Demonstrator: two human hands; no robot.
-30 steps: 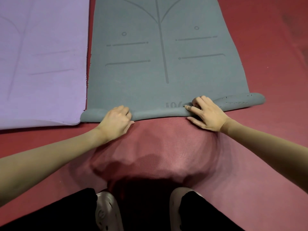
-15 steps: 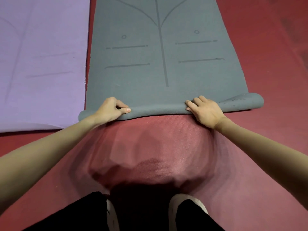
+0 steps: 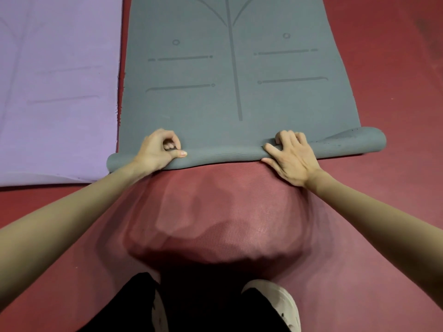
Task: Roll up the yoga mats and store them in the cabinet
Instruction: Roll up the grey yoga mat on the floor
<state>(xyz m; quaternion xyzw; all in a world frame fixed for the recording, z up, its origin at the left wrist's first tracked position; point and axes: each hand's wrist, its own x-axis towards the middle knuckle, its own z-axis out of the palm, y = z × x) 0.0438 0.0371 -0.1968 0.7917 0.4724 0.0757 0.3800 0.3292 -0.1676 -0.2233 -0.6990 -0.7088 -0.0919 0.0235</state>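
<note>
Rolling: grey yoga mat (image 3: 230,97) lies on the red floor (image 3: 395,68), near end curled into a low roll (image 3: 223,155)
Roll axis: runs left-right across the view, right end sits a bit farther from the person than the left end, so slightly skewed
Mat long axis: runs away from the person, flat part stretches off the top of the frame; printed centre line and alignment marks face up
Left hand (image 3: 157,150): on the roll near its left end, fingers curled over the top, thumb lying along the near face of the roll; grip pinches the roll
Right hand (image 3: 291,158): on the roll right of centre, palm down, fingers bent over the far side of the roll, thumb spread along the near edge; grip wraps the roll
Roll right end: sticks out past the flat mat's edge, looser and thicker there, some dark specks on it
Purple mat (image 3: 57,92): flat on the floor just left of the grey one, thin strip of floor between them, long axis parallel
Floor: red, textured under the person, person's shadow falls on it
Person: standing or bent over at the near end, black trousers (image 3: 134,305) and white shoes (image 3: 278,300) at bottom of view
Room: only floor in view
</note>
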